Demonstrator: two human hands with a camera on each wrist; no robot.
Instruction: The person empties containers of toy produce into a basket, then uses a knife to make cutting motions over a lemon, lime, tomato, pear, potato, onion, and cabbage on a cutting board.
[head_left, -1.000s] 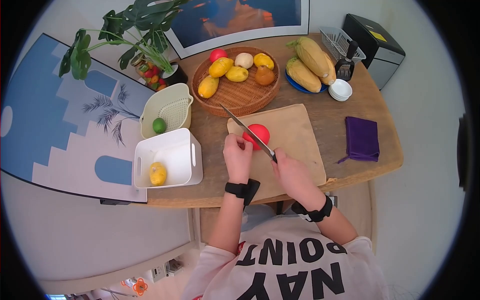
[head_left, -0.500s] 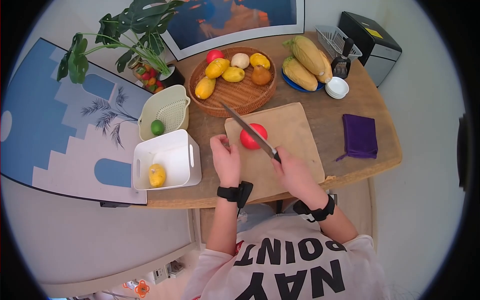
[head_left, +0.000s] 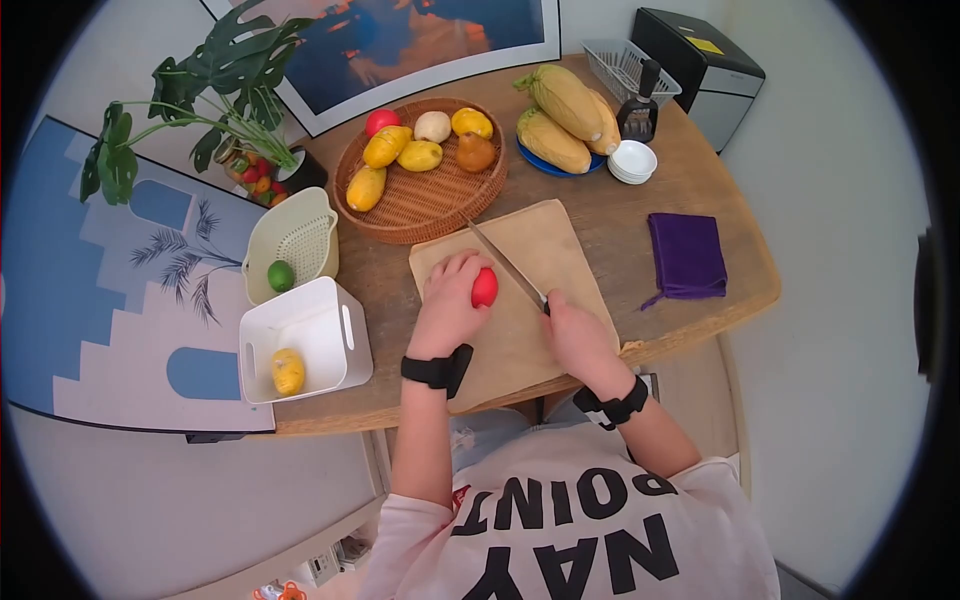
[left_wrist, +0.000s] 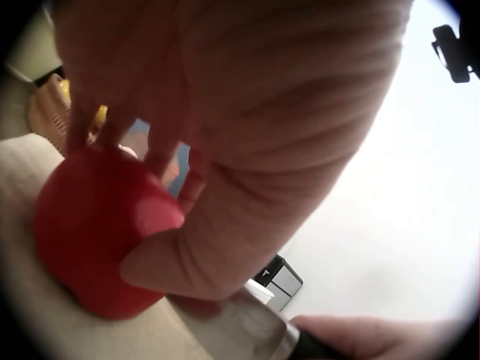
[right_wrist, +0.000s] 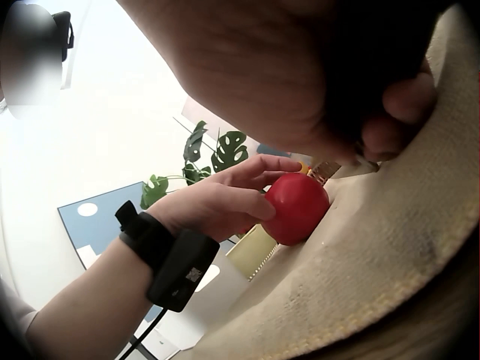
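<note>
The red fruit (left_wrist: 97,225) looked smooth and softly glossy, and the knife (left_wrist: 244,324) had a smooth metal blade with a dull sheen. The mat (head_left: 512,345) was matt and rough-grained, with coarse stitching along its edge. Beneath it, the table (head_left: 700,190) showed grained wood, worn and uneven at the front. The basket (head_left: 430,197) seemed woven wicker; the bin (head_left: 318,338) and colander (head_left: 312,232) looked like smooth plastic. The pouch (head_left: 688,258) was matt, creased cloth, the bowls (head_left: 632,160) smooth and white-glazed in look, the shirt (head_left: 590,500) soft cloth.
</note>
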